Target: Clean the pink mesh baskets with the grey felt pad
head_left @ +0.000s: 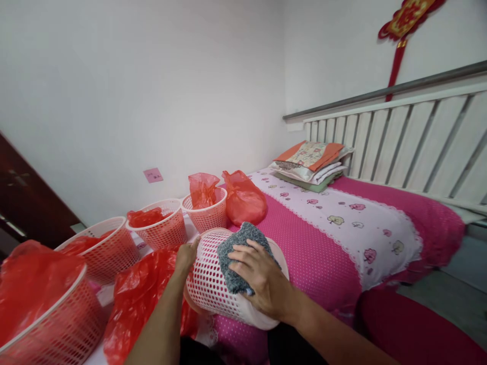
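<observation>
Pink mesh basket (pixel 207 284) lies tipped on the bed (pixel 323 228), steadied by the left hand (pixel 186 256) so the right hand's (pixel 262 284) fingers (pixel 243 256), spread flat, press a grey cloth (pixel 238 253) against its side

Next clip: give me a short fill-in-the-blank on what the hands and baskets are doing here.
1. The right hand presses a grey ____ against the basket.
2. The left hand steadies that basket, which lies on its ____.
3. The plastic bags are ____ in colour.

Missing words: cloth; side; red
</observation>
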### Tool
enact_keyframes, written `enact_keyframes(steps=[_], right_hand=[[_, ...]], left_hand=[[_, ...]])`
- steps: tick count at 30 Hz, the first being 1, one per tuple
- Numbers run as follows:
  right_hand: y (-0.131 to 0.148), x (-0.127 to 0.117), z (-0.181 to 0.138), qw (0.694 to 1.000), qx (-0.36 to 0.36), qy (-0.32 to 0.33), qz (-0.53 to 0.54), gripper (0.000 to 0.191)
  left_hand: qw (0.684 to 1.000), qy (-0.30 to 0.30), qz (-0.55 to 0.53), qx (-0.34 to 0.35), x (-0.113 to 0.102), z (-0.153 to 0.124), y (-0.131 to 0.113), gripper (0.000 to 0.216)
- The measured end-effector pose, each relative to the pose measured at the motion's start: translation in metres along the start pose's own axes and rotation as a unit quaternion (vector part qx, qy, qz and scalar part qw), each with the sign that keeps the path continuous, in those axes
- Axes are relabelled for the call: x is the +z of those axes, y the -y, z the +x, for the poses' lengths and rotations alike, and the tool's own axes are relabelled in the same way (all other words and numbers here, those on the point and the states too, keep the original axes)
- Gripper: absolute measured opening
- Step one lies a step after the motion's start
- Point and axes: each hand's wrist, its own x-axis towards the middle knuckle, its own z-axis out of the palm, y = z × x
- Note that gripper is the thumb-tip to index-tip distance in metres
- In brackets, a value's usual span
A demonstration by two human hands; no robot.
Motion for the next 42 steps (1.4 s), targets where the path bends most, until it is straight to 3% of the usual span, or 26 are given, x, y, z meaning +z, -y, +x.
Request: enact_keyframes(steps=[5, 10, 17, 20, 28, 35, 39, 42], right_hand=[[-0.029, 0.003, -0.002, 0.994, 0.076, -0.082, 0.009, 0.035], [-0.059, 0.002, -0.011, 0.966, 0.192, -0.168, 0.036, 0.033], [-0.077, 0.012, -0.065, 0.884, 0.413, -0.194, 0.102, 0.061], [-0.074, 0.017, -0.09, 0.85, 0.475, -0.181, 0.138, 0.072], [-0.05, 0.02, -0.122, 0.81, 0.537, -0.144, 0.187, 0.08], [-0.025, 0.022, -0.136, 0.738, 0.558, -0.124, 0.357, 0.078], [-0.003, 0.0, -0.13, 0.705, 0.577, -0.062, 0.408, 0.067], [-0.004, -0.034, -0.118, 0.672, 0.606, -0.099, 0.414, 0.061]], left_hand=[[1.0, 0.002, -0.019, -0.003, 0.001, -0.003, 0.004, 0.065], [0.999, -0.003, -0.031, -0.021, 0.001, -0.002, 0.004, 0.063], [0.996, 0.004, -0.036, -0.082, 0.001, -0.002, 0.003, 0.07], [0.995, -0.009, -0.021, -0.101, -0.001, -0.002, 0.003, 0.07], [0.993, -0.05, 0.022, -0.104, -0.002, -0.006, 0.002, 0.072], [0.993, -0.053, 0.016, -0.104, -0.007, -0.006, -0.001, 0.073], [0.991, -0.056, 0.008, -0.118, -0.007, -0.004, 0.004, 0.076], [0.991, -0.055, 0.005, -0.125, -0.006, -0.002, 0.009, 0.076]])
